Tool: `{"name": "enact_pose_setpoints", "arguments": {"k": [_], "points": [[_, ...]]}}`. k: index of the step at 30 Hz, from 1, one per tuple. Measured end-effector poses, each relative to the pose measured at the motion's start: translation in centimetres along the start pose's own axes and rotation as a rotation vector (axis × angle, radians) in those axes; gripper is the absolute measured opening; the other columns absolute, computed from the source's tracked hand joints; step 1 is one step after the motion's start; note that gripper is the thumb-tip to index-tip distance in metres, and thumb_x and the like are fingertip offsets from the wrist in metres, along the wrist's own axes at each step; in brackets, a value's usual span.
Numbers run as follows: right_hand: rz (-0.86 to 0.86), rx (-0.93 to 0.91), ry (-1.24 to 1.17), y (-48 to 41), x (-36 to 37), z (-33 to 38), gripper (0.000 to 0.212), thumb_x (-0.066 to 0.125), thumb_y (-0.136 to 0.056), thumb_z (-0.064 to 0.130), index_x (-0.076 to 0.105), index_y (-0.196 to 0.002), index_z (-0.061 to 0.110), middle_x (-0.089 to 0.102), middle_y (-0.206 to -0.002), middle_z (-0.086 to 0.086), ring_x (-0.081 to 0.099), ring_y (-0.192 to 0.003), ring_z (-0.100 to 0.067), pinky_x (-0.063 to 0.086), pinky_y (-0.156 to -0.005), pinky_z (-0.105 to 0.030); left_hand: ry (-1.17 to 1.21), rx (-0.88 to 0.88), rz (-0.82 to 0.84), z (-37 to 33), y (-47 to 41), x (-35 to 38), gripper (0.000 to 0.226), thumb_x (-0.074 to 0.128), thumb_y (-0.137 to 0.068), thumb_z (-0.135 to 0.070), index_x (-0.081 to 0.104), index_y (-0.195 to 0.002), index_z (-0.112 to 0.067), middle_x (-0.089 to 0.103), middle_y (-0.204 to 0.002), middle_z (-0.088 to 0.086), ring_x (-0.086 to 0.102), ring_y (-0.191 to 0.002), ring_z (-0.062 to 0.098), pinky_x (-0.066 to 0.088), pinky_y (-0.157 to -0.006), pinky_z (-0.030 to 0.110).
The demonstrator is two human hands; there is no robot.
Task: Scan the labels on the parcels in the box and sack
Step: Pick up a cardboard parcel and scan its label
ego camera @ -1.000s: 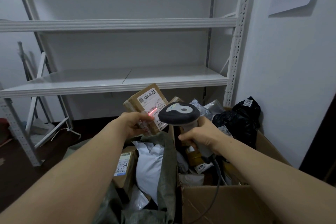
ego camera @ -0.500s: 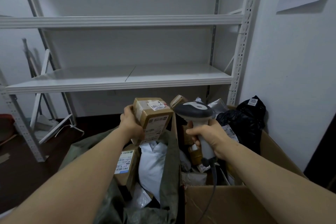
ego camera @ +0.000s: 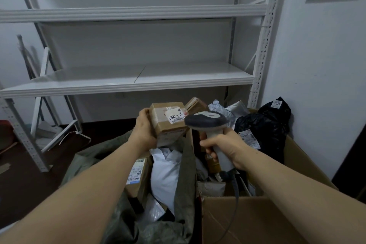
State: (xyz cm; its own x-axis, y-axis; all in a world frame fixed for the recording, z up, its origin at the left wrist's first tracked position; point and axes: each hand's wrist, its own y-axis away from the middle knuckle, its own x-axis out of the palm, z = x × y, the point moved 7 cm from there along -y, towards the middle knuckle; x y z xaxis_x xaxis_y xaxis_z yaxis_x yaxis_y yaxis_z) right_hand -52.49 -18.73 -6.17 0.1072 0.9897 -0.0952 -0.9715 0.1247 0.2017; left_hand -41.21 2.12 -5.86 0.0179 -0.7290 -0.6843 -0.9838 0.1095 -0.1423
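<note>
Centre of frame, over the sack (ego camera: 185, 174) mouth: left hand (ego camera: 145, 129) grips a small carton (ego camera: 168, 127) by its left end, fingers wrapped round the far side, mostly hidden. White label (ego camera: 174, 116) faces up, just left of the scanner (ego camera: 206, 121) head. Right hand (ego camera: 222, 147), right of centre, has its fingers (ego camera: 207, 144) curled tight round the scanner grip; cable (ego camera: 236, 194) drops toward the box (ego camera: 247, 222) at lower right.

Carton looks stiff and square-edged, probably light, since one hand carries it. Taped faces may be slick: hold the end panels, keep the label clear. White mailer (ego camera: 166, 172), lower centre, and black bag (ego camera: 263, 127), right, look soft; labels likely need flattening.
</note>
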Motion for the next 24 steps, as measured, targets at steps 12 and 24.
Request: {"name": "enact_pose_setpoints", "arguments": {"k": [12, 24], "points": [[0.067, 0.012, 0.124, 1.1, 1.2, 0.9, 0.015, 0.064, -0.079, -0.003, 0.055, -0.071, 0.006, 0.05, -0.053, -0.009, 0.042, -0.043, -0.016, 0.038, -0.042, -0.023, -0.362, 0.086, -0.261, -0.4, 0.9, -3.0, 0.092, 0.071, -0.07, 0.002, 0.021, -0.143, -0.024, 0.021, -0.145, 0.003, 0.023, -0.136, 0.024, 0.048, -0.082, 0.044], [0.051, -0.023, 0.079, 1.0, 1.2, 0.8, 0.013, 0.065, -0.08, -0.003, 0.057, -0.074, 0.006, 0.051, -0.054, -0.01, 0.042, -0.045, -0.017, 0.037, -0.041, -0.022, -0.373, -0.04, -0.171, 0.3, 1.5, -3.4, 0.099, 0.08, -0.07, -0.025, 0.015, -0.144, -0.021, 0.028, -0.142, 0.009, 0.025, -0.135, 0.03, 0.041, -0.096, 0.048]]}}
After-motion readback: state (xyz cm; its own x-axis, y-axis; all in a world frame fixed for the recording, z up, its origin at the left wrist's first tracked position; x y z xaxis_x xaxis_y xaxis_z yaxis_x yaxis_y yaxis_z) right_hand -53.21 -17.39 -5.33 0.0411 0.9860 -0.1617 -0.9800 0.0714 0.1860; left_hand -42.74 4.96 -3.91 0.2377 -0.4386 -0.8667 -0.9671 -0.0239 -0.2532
